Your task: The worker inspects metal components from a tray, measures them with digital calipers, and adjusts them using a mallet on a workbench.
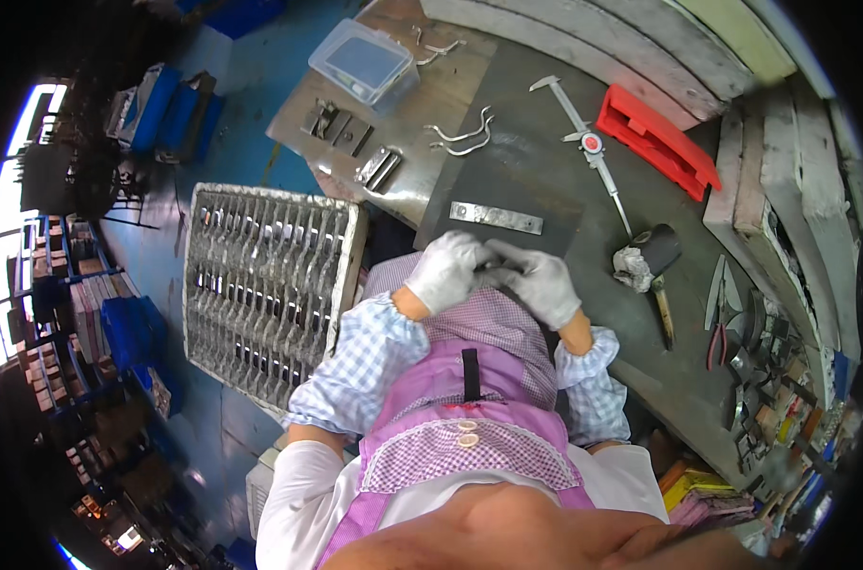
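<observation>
My left hand (446,273), in a pale work glove, is closed with its fingertips bent inward over my lap. Facing it, my right hand (543,288) in a similar glove, darkened at the fingers, is closed too. Their fingertips meet at the table's near edge, and whatever lies between them is hidden. Just beyond the hands, a flat metal bar (496,218) with small holes lies on the dark grey tabletop (545,142). Farther off rest bent metal wire pieces (463,136).
On my left stands a grey slotted tray (350,275) with rows of shiny metal parts. A clear plastic box (363,59) and metal blocks (338,127) sit far left. To the right are a dial caliper (591,142), a red holder (654,142), a hammer (663,313) and pliers (717,347).
</observation>
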Available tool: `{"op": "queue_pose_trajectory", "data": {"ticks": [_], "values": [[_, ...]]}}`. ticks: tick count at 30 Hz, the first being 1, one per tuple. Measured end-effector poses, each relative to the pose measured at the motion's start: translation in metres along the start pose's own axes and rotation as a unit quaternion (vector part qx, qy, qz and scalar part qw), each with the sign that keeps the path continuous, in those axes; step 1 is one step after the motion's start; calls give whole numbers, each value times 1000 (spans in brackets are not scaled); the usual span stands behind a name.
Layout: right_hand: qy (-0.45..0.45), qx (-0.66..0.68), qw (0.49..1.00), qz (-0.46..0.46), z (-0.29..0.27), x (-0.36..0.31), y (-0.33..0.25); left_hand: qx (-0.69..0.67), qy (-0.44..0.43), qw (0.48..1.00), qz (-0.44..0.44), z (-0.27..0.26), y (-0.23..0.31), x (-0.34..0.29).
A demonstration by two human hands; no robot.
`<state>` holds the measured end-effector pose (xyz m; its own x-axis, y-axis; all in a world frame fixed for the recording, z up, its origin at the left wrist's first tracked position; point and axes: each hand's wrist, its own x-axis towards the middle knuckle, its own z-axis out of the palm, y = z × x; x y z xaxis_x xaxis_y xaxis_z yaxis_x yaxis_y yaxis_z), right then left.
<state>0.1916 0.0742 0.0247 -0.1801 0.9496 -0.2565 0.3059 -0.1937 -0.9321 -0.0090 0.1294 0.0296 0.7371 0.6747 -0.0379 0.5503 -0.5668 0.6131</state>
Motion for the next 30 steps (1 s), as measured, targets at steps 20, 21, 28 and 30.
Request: {"op": "queue_pose_trajectory", "data": {"ticks": [20, 21, 28, 30], "values": [[159, 19, 987, -4, -13, 49, 15, 76, 230, 964, -108, 60, -35, 9], [238, 4, 971, -13, -14, 42, 38, 95, 220, 964, -118, 62, -38, 6], [342, -199, 908, -135, -11, 27, 69, 88, 236, 963, -97, 74, -37, 13], [342, -196, 908, -139, -13, 26, 73, 89, 237, 963, -96, 74, -37, 16]]}}
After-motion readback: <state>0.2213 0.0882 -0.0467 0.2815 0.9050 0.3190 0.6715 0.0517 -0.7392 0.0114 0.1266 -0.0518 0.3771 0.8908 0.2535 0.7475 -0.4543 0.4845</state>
